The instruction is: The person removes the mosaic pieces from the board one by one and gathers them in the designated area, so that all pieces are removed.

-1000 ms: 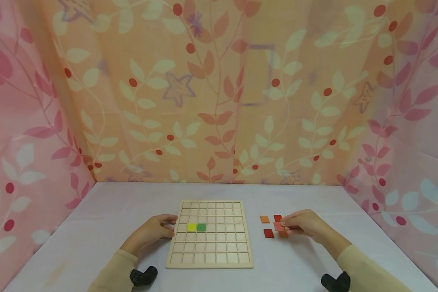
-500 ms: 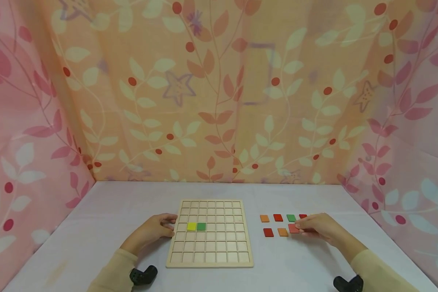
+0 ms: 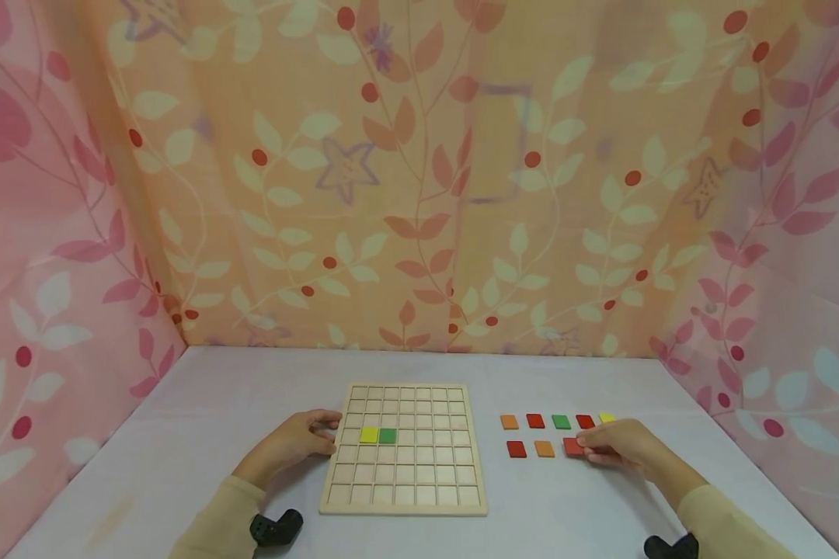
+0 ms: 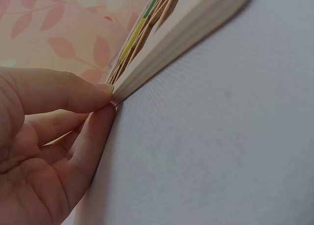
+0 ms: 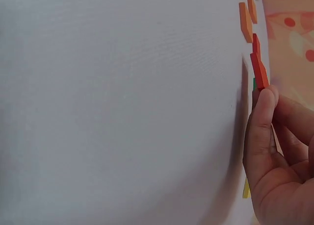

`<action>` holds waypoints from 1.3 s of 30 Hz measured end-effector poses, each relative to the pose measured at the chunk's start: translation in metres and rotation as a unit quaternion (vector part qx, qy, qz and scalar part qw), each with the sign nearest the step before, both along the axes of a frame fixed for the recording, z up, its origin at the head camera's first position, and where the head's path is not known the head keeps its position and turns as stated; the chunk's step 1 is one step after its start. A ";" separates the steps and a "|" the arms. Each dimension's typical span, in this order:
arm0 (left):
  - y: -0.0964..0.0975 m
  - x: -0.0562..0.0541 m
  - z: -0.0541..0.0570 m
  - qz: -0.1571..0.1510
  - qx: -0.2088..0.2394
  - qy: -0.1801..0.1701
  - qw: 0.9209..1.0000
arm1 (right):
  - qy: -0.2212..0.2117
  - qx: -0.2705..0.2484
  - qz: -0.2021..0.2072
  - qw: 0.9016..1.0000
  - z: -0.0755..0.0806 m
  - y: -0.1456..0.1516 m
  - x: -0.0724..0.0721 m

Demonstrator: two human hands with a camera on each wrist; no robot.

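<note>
My right hand (image 3: 618, 444) pinches a red square tile (image 3: 572, 446) between thumb and fingertips, just above the white table, in front of the back row of tiles. In the right wrist view the red tile (image 5: 259, 72) juts from the fingertips, tilted. On the left, my left hand (image 3: 301, 436) holds the left edge of a pale wooden grid board (image 3: 404, 511), thumb and fingers meeting at its frame (image 4: 196, 36). A yellow tile (image 3: 369, 435) and a green tile (image 3: 388, 435) sit side by side in the board's grid.
Right of the board lie loose tiles in two rows: orange (image 3: 509, 421), red (image 3: 535, 421), green (image 3: 561, 421), another red (image 3: 585, 421) and a partly covered yellow (image 3: 607, 418) behind; dark red (image 3: 516, 449) and orange (image 3: 544, 449) in front. Patterned curtains (image 3: 419, 194) enclose the table.
My right hand has moved right with the red tile, uncovering the orange, green and other tiles behind it. My left hand stays at the board's edge.
</note>
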State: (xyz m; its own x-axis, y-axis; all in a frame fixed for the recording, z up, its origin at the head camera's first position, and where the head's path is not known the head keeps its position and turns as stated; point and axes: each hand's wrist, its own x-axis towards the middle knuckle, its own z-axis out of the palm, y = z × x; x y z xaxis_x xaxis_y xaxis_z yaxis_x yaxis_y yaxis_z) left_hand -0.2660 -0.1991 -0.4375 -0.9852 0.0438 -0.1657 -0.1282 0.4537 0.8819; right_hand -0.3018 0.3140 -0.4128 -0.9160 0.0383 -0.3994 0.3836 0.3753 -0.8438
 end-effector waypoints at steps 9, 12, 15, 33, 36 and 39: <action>0.001 -0.001 -0.002 0.004 -0.002 -0.001 1.000 | -0.008 -0.002 -0.018 1.000 -0.001 0.002 -0.002; 0.000 -0.001 -0.003 0.000 0.005 -0.001 1.000 | -0.006 0.006 -0.015 1.000 -0.002 0.001 -0.002; 0.000 0.000 -0.003 -0.016 0.010 0.000 1.000 | -0.004 0.013 -0.008 1.000 -0.002 0.002 -0.001; 0.001 0.002 -0.002 -0.010 -0.013 0.000 1.000 | 0.066 0.115 0.017 0.991 0.022 -0.011 0.005; -0.001 0.001 -0.001 -0.012 -0.014 0.002 1.000 | 0.081 0.101 0.030 0.991 0.027 -0.024 0.005; -0.002 0.001 -0.002 -0.012 -0.012 0.002 1.000 | 0.089 0.087 0.046 0.991 0.026 -0.044 0.007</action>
